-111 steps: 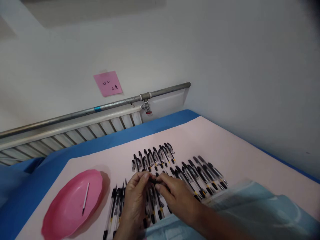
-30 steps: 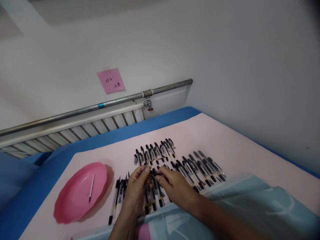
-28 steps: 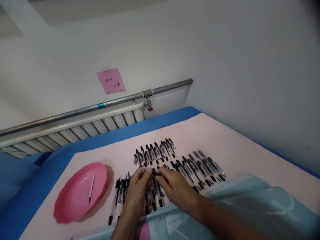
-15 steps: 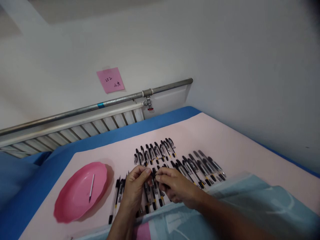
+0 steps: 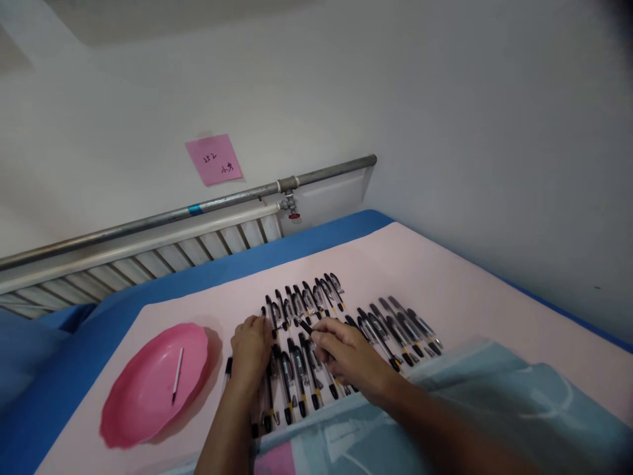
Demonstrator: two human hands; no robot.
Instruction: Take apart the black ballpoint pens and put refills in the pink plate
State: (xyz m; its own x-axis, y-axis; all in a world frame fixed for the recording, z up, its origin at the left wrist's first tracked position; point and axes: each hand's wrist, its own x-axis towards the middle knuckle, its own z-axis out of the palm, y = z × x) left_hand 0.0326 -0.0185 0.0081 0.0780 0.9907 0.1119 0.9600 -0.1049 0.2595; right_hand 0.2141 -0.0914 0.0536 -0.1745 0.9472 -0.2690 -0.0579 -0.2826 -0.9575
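Rows of black-capped clear pens (image 5: 300, 371) lie on the pink sheet, several in each group. My right hand (image 5: 346, 349) is closed in a pinch on a slim black pen (image 5: 306, 326), which points up and left over the gap between the upper and lower rows; its rear part is hidden in the hand. At the left end of the upper row, my left hand (image 5: 251, 346) is lowered with fingers curled, beside a black pen cap (image 5: 264, 311). Its fingertips face away, so what they hold, if anything, is hidden.
A pink scalloped bowl (image 5: 133, 396) stands left of the pens, with a white refill-like stick (image 5: 177, 376) in it. More pens (image 5: 400, 326) lie at the right. Teal cloth (image 5: 475, 396) covers the near edge. Behind are a radiator (image 5: 163, 260) and a metal pipe (image 5: 222, 200).
My hands were together over the middle of the pens and have parted. The left went left and up to the row's end; the right stayed near the middle, with the black pen now showing.
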